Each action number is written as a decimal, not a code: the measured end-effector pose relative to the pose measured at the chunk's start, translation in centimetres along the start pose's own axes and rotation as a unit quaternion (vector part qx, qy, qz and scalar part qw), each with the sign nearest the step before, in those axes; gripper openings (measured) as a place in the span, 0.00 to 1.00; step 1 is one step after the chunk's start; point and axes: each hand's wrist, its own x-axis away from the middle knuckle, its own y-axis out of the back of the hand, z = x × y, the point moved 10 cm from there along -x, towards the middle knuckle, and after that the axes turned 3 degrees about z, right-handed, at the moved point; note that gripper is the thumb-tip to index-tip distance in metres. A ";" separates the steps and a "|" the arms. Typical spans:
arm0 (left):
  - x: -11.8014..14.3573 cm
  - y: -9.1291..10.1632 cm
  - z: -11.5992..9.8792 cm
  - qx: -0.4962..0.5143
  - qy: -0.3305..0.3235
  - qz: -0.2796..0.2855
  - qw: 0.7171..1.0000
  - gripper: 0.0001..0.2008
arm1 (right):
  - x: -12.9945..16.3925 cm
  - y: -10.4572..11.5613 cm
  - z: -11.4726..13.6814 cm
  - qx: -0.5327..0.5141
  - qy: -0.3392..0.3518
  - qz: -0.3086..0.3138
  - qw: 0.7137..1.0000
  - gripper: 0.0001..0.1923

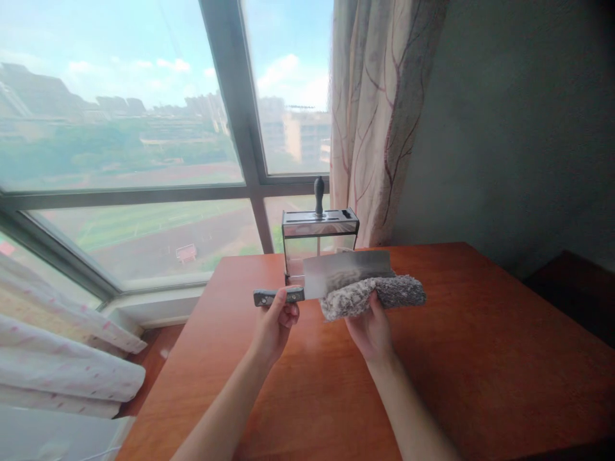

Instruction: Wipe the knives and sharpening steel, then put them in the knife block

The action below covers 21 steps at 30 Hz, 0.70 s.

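My left hand (275,323) grips the dark riveted handle of a cleaver (346,264), thumb lying along its top. The broad metal blade points right, held above the table with its face towards me. In my right hand (373,323) is a fluffy grey cloth (372,296), bunched along the blade's lower edge and touching it. My right thumb shows on the cloth's front; the other fingers are mostly hidden behind and under it. Just behind the blade stands a knife block (320,223) with clear sides, and a dark-handled tool (319,195) sticks up from its slotted metal top.
The brown wooden table (480,358) spreads beneath both hands. Beyond its far edge are a large window (120,96) and a patterned curtain (379,96). Another light curtain (62,358) hangs at the lower left, and a dark wall (500,128) rises on the right.
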 end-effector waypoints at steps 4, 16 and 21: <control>1.3 -1.8 3.0 -0.026 0.055 0.024 0.998 0.16 | 0.1 0.5 -1.5 0.000 -0.009 -0.023 1.000 0.15; 1.6 -2.0 2.7 -0.066 0.044 -0.013 0.997 0.18 | 0.3 0.5 -3.2 0.016 -0.043 -0.057 0.997 0.14; 1.0 -1.8 0.7 -0.090 0.022 0.011 0.996 0.17 | -0.8 2.8 0.7 0.039 0.022 -0.116 0.992 0.14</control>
